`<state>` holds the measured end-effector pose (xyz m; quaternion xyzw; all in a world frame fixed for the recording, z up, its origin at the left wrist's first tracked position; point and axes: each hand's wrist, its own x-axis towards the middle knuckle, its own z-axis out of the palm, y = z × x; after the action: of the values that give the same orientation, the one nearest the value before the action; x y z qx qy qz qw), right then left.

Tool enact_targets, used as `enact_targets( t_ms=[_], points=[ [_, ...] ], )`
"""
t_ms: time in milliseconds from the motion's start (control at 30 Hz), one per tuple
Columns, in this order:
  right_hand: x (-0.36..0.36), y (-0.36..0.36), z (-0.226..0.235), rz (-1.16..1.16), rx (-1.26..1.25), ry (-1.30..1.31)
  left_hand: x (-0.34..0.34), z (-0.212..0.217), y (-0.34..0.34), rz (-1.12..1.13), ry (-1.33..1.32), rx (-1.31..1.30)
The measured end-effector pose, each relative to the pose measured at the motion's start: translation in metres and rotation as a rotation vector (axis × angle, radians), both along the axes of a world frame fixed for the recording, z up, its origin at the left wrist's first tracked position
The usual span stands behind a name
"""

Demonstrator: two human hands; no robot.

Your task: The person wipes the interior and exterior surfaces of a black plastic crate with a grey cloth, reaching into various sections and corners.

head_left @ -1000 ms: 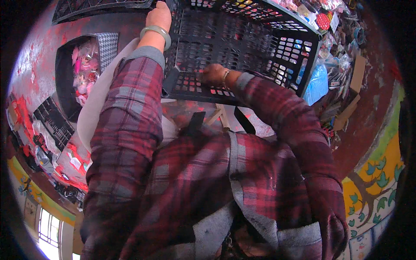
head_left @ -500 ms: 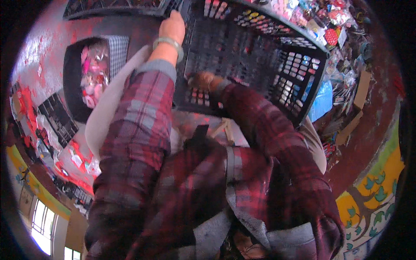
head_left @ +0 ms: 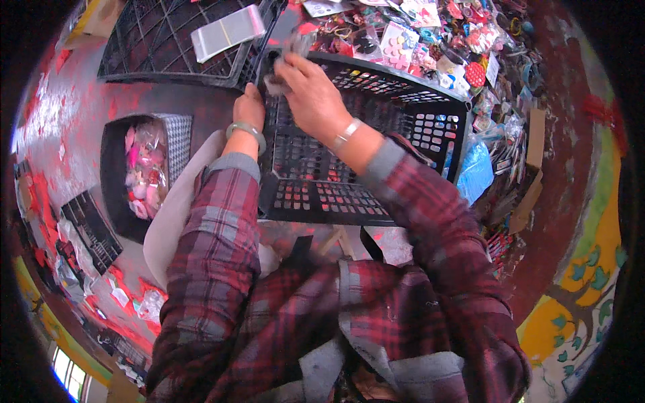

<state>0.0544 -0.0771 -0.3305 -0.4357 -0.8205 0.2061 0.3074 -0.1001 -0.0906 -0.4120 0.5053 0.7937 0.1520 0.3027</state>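
A black plastic crate (head_left: 306, 216) with slotted walls stands in front of me, and dark grid shows across its inside. My left hand (head_left: 248, 111), with a pale bangle at its wrist, is closed on the crate's left rim; its fingertips are partly hidden. Over the far left corner of the crate is my right hand (head_left: 310, 94), a metal-coloured band at its wrist. Its fingers are pinched on a small greyish clump (head_left: 293, 50), too smeared by motion to name.
Beyond the crate lies a heap of small packaged trinkets (head_left: 430, 47). A second black crate (head_left: 154, 54) at far left carries a stack of clear sleeves (head_left: 228, 32). A black bin (head_left: 117, 195) with pink items stands left. Blue plastic (head_left: 476, 171) lies right.
My right hand has risen from low inside the crate to its far left corner, a greyish clump now in its fingers. The view has shifted, showing more beyond the crate.
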Motion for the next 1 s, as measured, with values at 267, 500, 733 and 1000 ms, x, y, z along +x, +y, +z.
enact_targets(
  t_ms=[267,500,733,1000],
  points=[
    [-0.004,0.042,-0.055,-0.261,0.282,-0.440,0.002,-0.001,0.004,0.274,-0.138,-0.048],
    [0.165,0.031,-0.038,-0.415,-0.070,-0.680,0.001,0.000,0.005,0.301,-0.187,-0.075],
    [0.287,0.011,0.000,-0.760,-0.257,-0.915,0.008,0.000,0.007,0.205,-0.119,-0.047],
    [0.143,-0.021,-0.066,-0.752,-0.695,0.876,0.005,0.002,0.002,0.069,-0.027,0.030]
  ],
)
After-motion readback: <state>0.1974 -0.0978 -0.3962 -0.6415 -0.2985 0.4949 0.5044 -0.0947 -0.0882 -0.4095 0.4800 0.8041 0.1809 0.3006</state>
